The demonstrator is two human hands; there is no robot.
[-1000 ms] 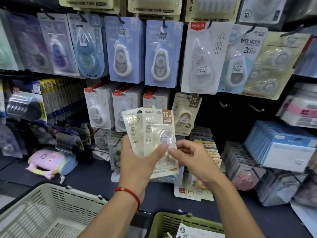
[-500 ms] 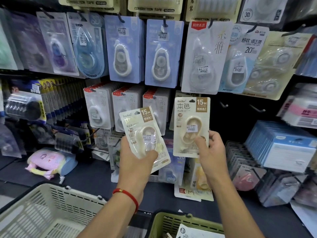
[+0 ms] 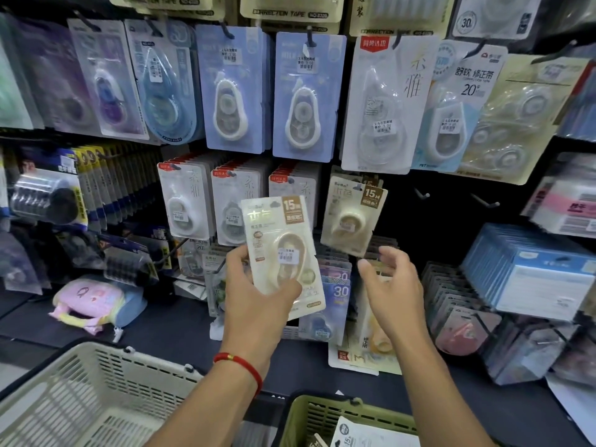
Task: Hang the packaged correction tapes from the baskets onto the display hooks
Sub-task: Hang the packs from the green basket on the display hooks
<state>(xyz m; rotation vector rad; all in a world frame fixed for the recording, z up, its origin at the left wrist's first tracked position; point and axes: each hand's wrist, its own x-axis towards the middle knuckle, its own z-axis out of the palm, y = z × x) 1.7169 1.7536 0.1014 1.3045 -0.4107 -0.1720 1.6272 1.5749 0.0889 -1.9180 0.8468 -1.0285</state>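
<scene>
one beige pack (image 3: 283,253) is pinched in the left hand (image 3: 254,301), the right hand (image 3: 392,287) spread empty; its hole is judged next threaded onto the hook at one o'clock.

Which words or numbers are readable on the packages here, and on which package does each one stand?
"15M": beige package that the left hand holds.
"15M": beige package on the hook.
"20": white and blue package, upper row.
"30": package at top right.
"CORRECTION TAPE": cream card at top.
Price stickers: too small to read.
</scene>
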